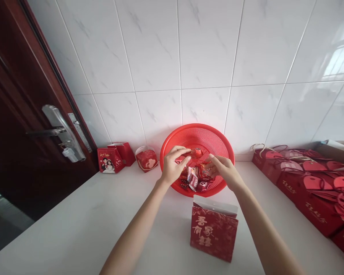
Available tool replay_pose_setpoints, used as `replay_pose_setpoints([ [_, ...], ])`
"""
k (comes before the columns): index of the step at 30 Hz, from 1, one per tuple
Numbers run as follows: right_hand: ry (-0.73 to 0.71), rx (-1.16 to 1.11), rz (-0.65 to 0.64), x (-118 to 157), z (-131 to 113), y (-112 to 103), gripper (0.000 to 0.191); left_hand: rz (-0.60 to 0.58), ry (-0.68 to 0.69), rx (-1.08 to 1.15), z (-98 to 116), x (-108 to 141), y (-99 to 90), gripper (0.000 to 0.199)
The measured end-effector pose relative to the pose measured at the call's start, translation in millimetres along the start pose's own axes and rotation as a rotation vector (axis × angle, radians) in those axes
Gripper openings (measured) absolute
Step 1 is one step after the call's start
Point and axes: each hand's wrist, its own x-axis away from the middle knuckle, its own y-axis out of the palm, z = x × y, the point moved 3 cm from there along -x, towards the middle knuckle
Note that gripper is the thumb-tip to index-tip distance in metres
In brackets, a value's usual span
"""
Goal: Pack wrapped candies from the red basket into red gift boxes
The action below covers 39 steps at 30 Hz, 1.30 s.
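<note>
A red mesh basket (199, 129) leans against the tiled wall with several wrapped sweets (193, 178) inside. Over its left part, my left hand (175, 162) pinches a small red wrapped sweet (197, 153) between thumb and fingers. My right hand (221, 168) is over the basket's right side, thumb and fingers apart, with nothing seen held in it. Nearer to me, between my forearms, a red paper box (213, 233) with gold characters stands upright, its pale top flaps raised and open.
Small red boxes (111, 160) and a rounded red container (146, 159) stand at the back left, near a dark door (14, 114) with a metal handle. Rows of red gift bags (301, 187) line the right side of the white table (103, 217).
</note>
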Motion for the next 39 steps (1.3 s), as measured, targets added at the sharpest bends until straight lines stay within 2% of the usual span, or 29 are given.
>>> replay_pose_setpoints([
  [3,0.030,-0.150,-0.144,6.6,-7.3,8.9,0.049,-0.017,0.140,0.063,28.4,-0.4,0.8,0.013],
  [5,-0.053,-0.231,-0.195,11.5,-15.9,11.7,0.041,-0.060,0.162,0.073,40.1,1.2,4.3,0.017],
  [7,-0.152,-0.247,-0.184,15.7,-24.5,10.7,0.036,-0.067,0.134,0.086,46.1,2.5,6.5,0.021],
  [9,-0.229,-0.231,-0.142,19.0,-31.4,8.1,0.039,-0.037,0.061,0.160,48.7,2.9,6.4,0.018],
  [12,-0.305,-0.215,-0.068,22.9,-39.4,5.5,0.040,-0.007,-0.136,0.362,51.9,3.3,5.8,0.010],
  [16,-0.324,-0.212,-0.022,28.7,-47.0,9.3,0.035,-0.080,-0.409,0.507,61.7,5.9,11.7,0.045],
  [19,-0.324,-0.237,-0.072,33.9,-51.8,14.1,0.030,-0.096,-0.469,0.526,68.8,7.0,14.0,0.054],
  [22,-0.344,-0.218,-0.146,38.9,-55.8,14.4,0.025,-0.057,-0.476,0.537,70.7,6.1,8.3,0.044],
  [26,-0.306,-0.052,-0.110,43.1,-58.3,5.0,0.030,0.009,-0.452,0.530,70.9,3.4,-6.8,0.036],
  [28,-0.281,0.004,-0.132,45.2,-60.1,1.6,0.034,0.037,-0.438,0.511,72.4,2.5,-12.6,0.037],
  [32,-0.215,0.038,-0.357,51.7,-65.1,5.1,0.034,0.109,-0.399,0.502,78.6,2.0,-17.8,0.033],
  [34,-0.197,0.045,-0.430,54.8,-67.3,8.1,0.030,0.134,-0.385,0.493,81.4,2.3,-18.5,0.032],
  [36,-0.196,0.037,-0.450,56.4,-68.8,10.5,0.027,0.138,-0.383,0.478,83.0,3.0,-18.7,0.032],
  [39,-0.206,0.004,-0.401,56.6,-69.0,12.4,0.026,0.127,-0.388,0.481,84.2,3.9,-18.6,0.035],
])
